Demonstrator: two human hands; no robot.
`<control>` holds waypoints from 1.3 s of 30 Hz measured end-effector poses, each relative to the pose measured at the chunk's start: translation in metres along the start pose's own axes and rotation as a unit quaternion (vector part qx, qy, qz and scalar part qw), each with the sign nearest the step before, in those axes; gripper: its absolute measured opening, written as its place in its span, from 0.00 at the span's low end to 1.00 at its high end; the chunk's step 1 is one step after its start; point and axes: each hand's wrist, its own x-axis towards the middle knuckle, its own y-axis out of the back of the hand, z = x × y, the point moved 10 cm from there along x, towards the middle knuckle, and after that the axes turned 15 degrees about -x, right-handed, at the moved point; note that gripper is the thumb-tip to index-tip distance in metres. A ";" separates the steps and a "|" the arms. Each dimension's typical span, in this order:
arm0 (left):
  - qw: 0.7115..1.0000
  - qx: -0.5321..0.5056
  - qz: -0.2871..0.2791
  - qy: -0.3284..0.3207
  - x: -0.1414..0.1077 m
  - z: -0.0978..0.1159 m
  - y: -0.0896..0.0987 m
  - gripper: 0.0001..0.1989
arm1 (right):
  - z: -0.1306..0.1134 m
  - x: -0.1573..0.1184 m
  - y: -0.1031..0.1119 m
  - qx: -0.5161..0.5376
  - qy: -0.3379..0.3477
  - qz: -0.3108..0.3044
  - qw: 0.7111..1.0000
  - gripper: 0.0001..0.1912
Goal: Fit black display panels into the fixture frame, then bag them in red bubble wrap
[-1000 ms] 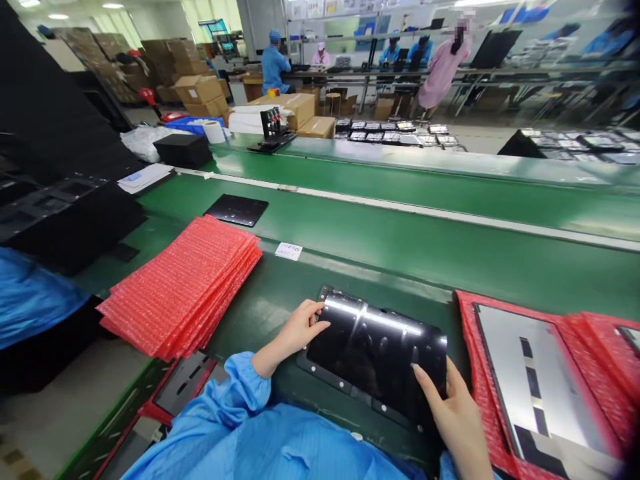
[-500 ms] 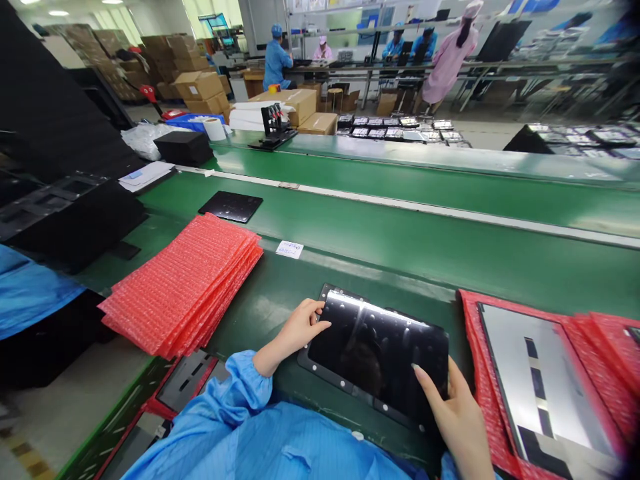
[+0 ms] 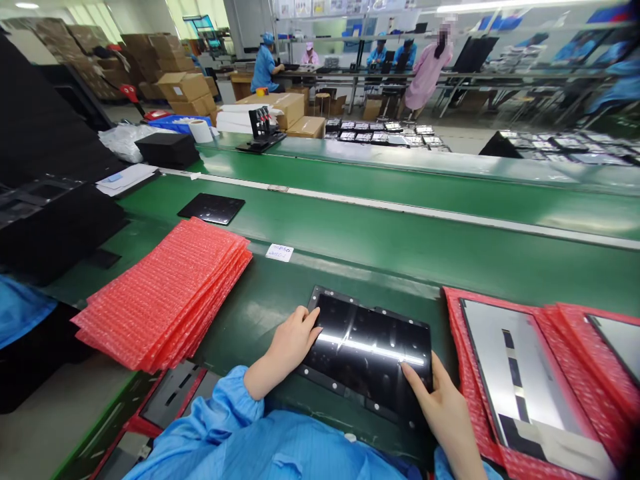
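Observation:
A glossy black screen panel point(image 3: 370, 357) lies over a dark frame point(image 3: 345, 388) with light round dots along its edges, on the green bench. My left hand point(image 3: 293, 340) grips the panel's left edge between thumb and fingers. At the right edge, my right hand point(image 3: 443, 400) holds the panel, thumb on its face and fingers around the side. A bright light reflection crosses the panel. Left of my hands is a stack of red bubble-wrap sheets point(image 3: 165, 293). To the right, a silver-backed panel point(image 3: 525, 380) lies on red bubble wrap point(image 3: 457, 360).
A black tablet-like panel point(image 3: 213, 208) and a small white label point(image 3: 279, 252) lie on the green surface point(image 3: 400, 253). A black stand point(image 3: 261, 130) is farther back. Below left are panels point(image 3: 170, 393) in red wrap. Several people sit or stand in the background.
The view has shifted slightly, so the surroundings appear farther left. The panel has tilted a little between my hands, and its light reflection has moved from the top edge to the middle.

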 end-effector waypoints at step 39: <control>0.985 0.103 -0.102 -0.089 -0.003 -0.014 -0.015 0.37 | -0.074 0.006 0.010 -0.303 0.248 -0.001 0.920 0.36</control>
